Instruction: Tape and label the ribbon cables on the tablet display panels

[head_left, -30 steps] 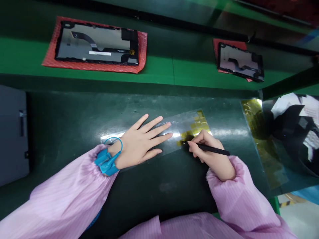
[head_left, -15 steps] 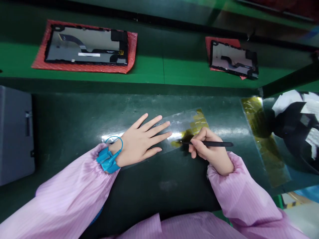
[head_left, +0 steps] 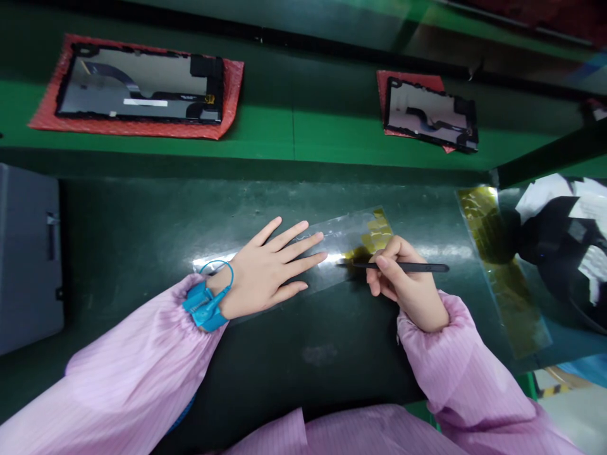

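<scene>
My left hand (head_left: 270,272) lies flat, fingers spread, on a clear plastic sheet (head_left: 327,230) on the dark green bench. A blue wrist strap (head_left: 206,308) goes round that wrist. In my right hand (head_left: 403,278) is a slim black pair of tweezers (head_left: 417,267), held like a pen and pointing left. Their tip is over the sheet, close to my left fingertips; whether it touches or grips anything is not clear. Yellow tape pieces (head_left: 378,230) sit in rows at the sheet's right end, partly hidden by my right fingers.
Two display panels, one at the left (head_left: 142,85) and one at the right (head_left: 431,114), rest on red bubble wrap on a green shelf (head_left: 270,126). Another strip with yellow tape (head_left: 502,272) lies right, beside a black round object with white papers (head_left: 564,234). A grey case (head_left: 31,253) stands left.
My right hand has shifted slightly, raising the tweezers' tip off the lower yellow tape piece, which no longer shows there. My left hand has stayed put. The shelf appears further left.
</scene>
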`<state>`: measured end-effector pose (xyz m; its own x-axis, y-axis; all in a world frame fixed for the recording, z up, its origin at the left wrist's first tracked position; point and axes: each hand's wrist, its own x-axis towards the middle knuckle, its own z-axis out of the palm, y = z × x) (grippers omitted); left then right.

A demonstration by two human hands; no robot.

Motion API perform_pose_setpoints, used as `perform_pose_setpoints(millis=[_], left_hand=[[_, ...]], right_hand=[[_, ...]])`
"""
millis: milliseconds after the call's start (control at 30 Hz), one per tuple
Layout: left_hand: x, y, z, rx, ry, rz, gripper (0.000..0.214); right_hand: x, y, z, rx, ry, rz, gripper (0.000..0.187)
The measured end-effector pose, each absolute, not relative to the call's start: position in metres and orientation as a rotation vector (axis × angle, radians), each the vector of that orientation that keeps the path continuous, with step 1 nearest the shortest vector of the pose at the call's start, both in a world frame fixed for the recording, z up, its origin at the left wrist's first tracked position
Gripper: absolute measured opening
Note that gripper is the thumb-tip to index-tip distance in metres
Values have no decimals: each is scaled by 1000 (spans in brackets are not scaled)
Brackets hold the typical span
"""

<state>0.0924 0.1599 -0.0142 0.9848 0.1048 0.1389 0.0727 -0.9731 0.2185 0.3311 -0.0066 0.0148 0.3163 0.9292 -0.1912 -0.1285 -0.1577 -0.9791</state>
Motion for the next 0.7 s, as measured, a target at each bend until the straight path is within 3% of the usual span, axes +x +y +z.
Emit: perform_pose_setpoints(millis=[233, 433, 500, 600, 700], left_hand=[[95, 159, -8, 2776, 170, 220, 52], [104, 146, 10, 2162, 174, 397, 52], [107, 142, 12, 2014, 142, 400, 42], [111, 139, 10, 1940, 159, 382, 9], [111, 140, 9, 1919, 177, 407, 9]], right_hand=[[330, -7, 16, -1384, -801, 1156, 38], [309, -8, 22, -1224, -811, 1225, 35], [304, -8, 22, -1174, -817, 1258, 32], [301, -9, 21, -1147, -821, 1289, 28], [303, -9, 20, -1164, -822, 1260, 26]])
